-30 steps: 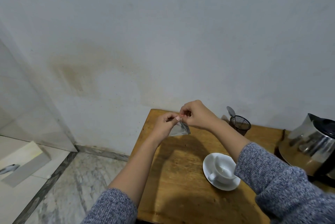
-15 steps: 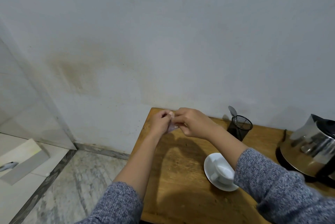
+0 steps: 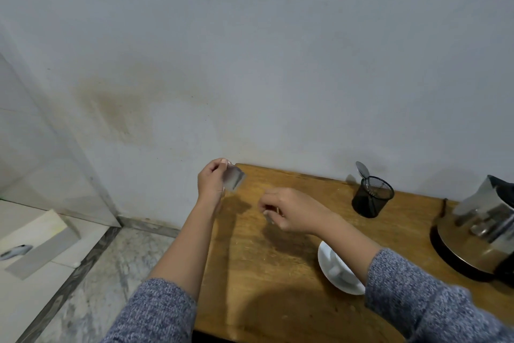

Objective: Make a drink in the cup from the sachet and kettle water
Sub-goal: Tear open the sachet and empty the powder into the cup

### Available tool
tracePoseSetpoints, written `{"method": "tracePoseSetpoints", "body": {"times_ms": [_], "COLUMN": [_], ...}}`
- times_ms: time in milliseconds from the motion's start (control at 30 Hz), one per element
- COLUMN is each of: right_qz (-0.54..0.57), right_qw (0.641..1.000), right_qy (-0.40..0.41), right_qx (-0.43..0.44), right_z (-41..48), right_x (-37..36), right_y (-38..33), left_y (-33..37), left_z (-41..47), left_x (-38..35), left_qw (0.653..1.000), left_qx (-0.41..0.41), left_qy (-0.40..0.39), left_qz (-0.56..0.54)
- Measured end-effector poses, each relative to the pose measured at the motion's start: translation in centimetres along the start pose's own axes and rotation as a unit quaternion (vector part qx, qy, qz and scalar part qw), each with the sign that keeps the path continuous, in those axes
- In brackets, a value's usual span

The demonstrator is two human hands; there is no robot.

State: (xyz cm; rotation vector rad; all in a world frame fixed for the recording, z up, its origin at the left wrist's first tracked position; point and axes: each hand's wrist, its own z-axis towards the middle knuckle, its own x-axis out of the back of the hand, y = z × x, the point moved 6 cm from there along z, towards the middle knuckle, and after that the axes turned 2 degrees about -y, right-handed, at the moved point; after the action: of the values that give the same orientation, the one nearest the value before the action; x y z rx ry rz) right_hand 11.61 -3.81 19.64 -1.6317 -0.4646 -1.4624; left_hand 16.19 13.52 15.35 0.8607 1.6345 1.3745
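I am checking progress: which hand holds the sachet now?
The left hand pinches the sachet up near the wall; the right hand is lower, apart from it.

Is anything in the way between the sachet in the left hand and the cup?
Yes: the right hand and forearm lie between the sachet, pinched in the left hand, and the cup on its saucer, partly covering the cup. Otherwise bare table.

Wall [image 3: 278, 50]: pale grey, brownish stain at left. Table [image 3: 264, 273]: wood, against wall. Floor [image 3: 111, 273]: marbled grey, dark border strip. Glass panel [image 3: 41, 148]: far left.
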Motion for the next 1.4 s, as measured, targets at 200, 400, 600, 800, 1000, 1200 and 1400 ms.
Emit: {"method": "tracePoseSetpoints", "body": {"times_ms": [200,400,600,800,1000,1200,1400], "right_qz": [0.214,0.268,0.206,0.172,0.176,0.395,0.47], "right_qw": [0.937,0.888,0.901,0.916,0.922,0.86,0.792], "right_qy": [-0.009,-0.057,-0.089,-0.109,-0.077,0.108,0.254], "right_qx": [-0.276,-0.368,-0.371,-0.346,-0.337,-0.303,-0.294], "right_z": [-1.9,-2.4,-1.6,-1.2,-1.8,-3.2,-5.9], "right_x": [-8.7,-17.0,-19.6,-20.2,-20.2,-12.5,-5.9], "right_y": [6.5,8.5,8.4,7.8,7.9,6.5,7.8], "left_y": [-1.7,-5.3,-7.9,-8.2,-7.7,-6.6,-4.6], "left_z": [-1.6,-3.5,-3.5,-3.6,-3.4,-3.3,-5.0], "left_x": [2.1,4.9,6.5,6.7,5.2,-0.3,-9.6], "left_qw": [0.999,0.997,0.995,0.995,0.995,0.992,0.987], "left_qx": [0.011,0.062,0.092,0.092,0.084,0.088,0.068], "left_qy": [-0.036,-0.037,-0.027,-0.027,-0.041,-0.087,-0.14], "left_qz": [-0.032,0.016,0.042,0.037,0.038,0.0,-0.048]}}
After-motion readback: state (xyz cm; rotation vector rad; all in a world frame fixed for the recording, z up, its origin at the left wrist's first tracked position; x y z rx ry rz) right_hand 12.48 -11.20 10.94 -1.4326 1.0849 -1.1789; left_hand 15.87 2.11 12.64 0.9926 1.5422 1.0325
